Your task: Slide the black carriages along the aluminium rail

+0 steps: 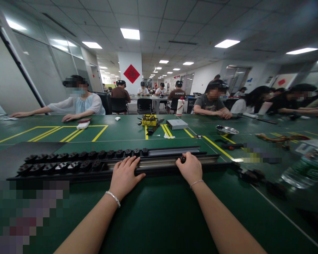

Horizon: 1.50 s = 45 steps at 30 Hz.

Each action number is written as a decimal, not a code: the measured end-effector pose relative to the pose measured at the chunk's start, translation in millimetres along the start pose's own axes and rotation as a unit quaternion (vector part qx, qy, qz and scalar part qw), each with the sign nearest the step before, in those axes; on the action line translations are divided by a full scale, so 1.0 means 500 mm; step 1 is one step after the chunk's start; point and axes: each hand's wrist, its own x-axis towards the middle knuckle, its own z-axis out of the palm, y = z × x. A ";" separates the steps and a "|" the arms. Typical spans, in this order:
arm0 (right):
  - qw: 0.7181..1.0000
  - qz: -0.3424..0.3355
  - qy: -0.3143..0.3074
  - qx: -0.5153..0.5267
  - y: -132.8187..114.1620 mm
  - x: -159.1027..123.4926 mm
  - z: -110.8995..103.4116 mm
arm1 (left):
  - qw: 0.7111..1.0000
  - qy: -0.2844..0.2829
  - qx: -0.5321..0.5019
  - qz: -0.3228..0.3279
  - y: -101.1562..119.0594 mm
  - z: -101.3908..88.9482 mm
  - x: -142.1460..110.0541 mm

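Note:
Two long black rails lie side by side across the table in front of me. Rows of round black modules, like power-track sockets, sit in their left parts. My left hand rests on the nearer rail, fingers spread and thumb stretched to the right, just beyond the last modules of that row. Further right, the bent fingers of my right hand close around a small black round piece over the same rail. Whether this piece touches the rail is hidden by the fingers.
Beyond the rails stand a yellow box with black cables, a grey box and a metal bowl. To the right are a plastic water bottle and black parts. Several people sit around the tables.

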 end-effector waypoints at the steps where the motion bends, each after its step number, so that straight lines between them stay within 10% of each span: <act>1: 1.000 -0.001 0.000 -0.002 0.000 0.000 0.000 | 1.000 0.000 -0.001 0.000 0.000 0.000 0.000; 45: 0.999 0.004 -0.034 -0.034 -0.002 0.002 -0.010 | 0.999 0.029 0.008 0.013 -0.001 0.007 -0.003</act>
